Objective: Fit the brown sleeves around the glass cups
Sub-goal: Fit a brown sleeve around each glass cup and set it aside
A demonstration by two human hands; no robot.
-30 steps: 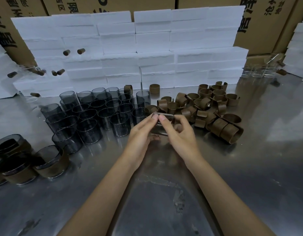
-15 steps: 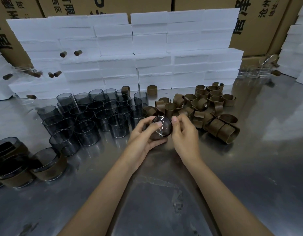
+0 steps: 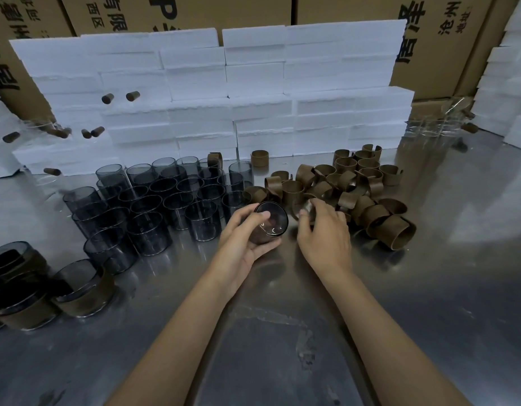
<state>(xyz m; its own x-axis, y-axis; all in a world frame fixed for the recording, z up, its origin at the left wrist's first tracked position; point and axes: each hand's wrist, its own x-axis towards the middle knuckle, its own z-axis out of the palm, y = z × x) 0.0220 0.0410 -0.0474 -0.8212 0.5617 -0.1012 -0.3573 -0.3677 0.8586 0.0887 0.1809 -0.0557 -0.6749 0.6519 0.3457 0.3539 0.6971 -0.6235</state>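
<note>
While cupped, left hand point(image 3: 244, 239) gripping cup point(image 3: 270, 222)

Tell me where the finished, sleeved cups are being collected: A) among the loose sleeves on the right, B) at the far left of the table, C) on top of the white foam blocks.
B: the sleeved cups stand at the steel table's far-left edge.

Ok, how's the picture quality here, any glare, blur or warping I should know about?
Head view: wide-angle warping bows the foam block stack and splays the forearms; the steel table throws broad glare patches; the right hand is slightly motion-blurred; the cup in the left hand shows small highlights.
</note>
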